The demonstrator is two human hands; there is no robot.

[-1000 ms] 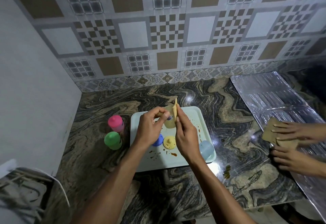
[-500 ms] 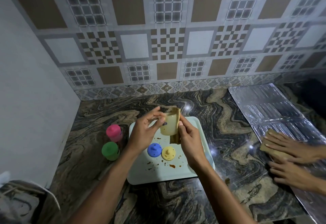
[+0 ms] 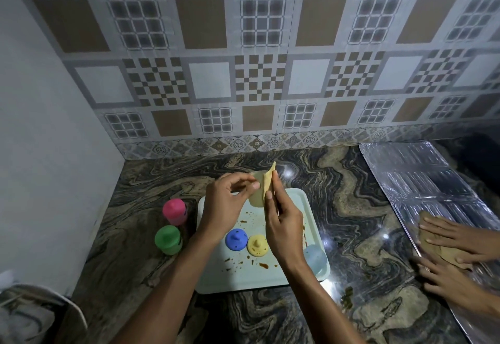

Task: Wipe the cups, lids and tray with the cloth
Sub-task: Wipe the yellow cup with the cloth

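Observation:
Above the pale tray (image 3: 300,203), my left hand (image 3: 226,208) grips a yellow cup (image 3: 254,199). My right hand (image 3: 282,222) presses a tan cloth (image 3: 267,181) against the cup's side. On the tray lie a blue lid (image 3: 236,239) and a yellow lid (image 3: 257,245), among brown stains. A blue cup (image 3: 315,258) lies at the tray's right front corner, partly behind my right forearm. A pink lidded cup (image 3: 175,211) and a green lidded cup (image 3: 167,239) stand on the counter left of the tray.
Another person's two hands (image 3: 457,243) press a tan cloth (image 3: 433,246) on a foil-covered sheet (image 3: 422,181) at the right. The marbled counter (image 3: 351,208) meets a tiled wall behind and a plain wall on the left. A brown smear (image 3: 347,293) marks the counter near the tray.
The cloth has shifted on the yellow cup, its corner now pointing up. The view has tilted slightly and the blue cup shows again. The other person's hands slid along the foil.

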